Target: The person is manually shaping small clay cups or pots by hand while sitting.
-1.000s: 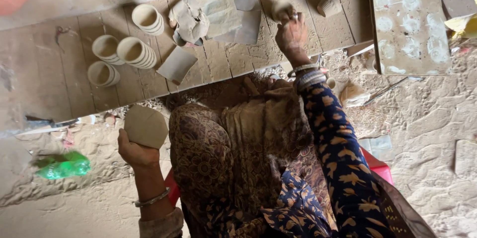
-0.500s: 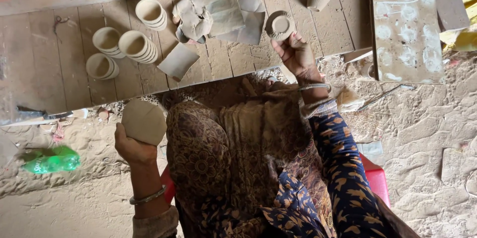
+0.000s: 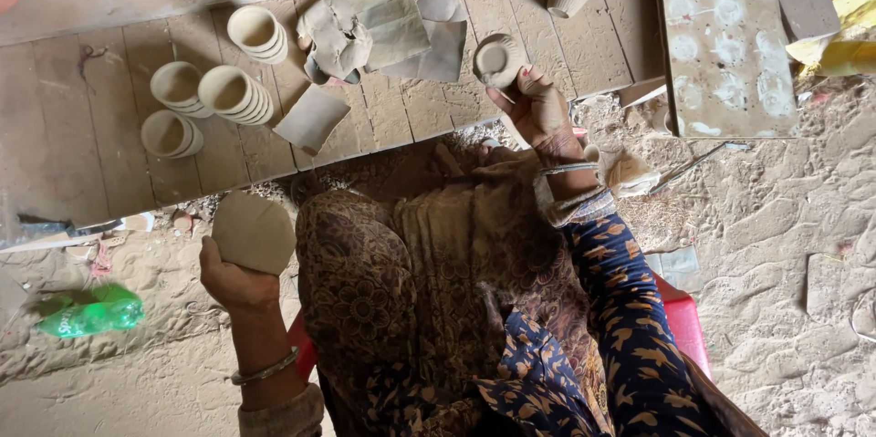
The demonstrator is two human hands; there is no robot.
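since earlier frame, right hand (image 3: 540,111) drawn back from far planks toward body; small clay cup (image 3: 497,59) now lifted, pinched at fingertips. cup held just beyond hand, mouth turned up toward camera, above near edge of plank board (image 3: 82,163). left hand (image 3: 235,280) clenched under flat clay slab (image 3: 253,232), slab kept upright at left knee. cup and slab well apart; right hand nearer stacked cups (image 3: 233,95). green bottle (image 3: 89,311) left lying on sand.

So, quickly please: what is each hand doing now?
Left hand: closed around a flat clay slab.
Right hand: fingers holding a small round clay cup.
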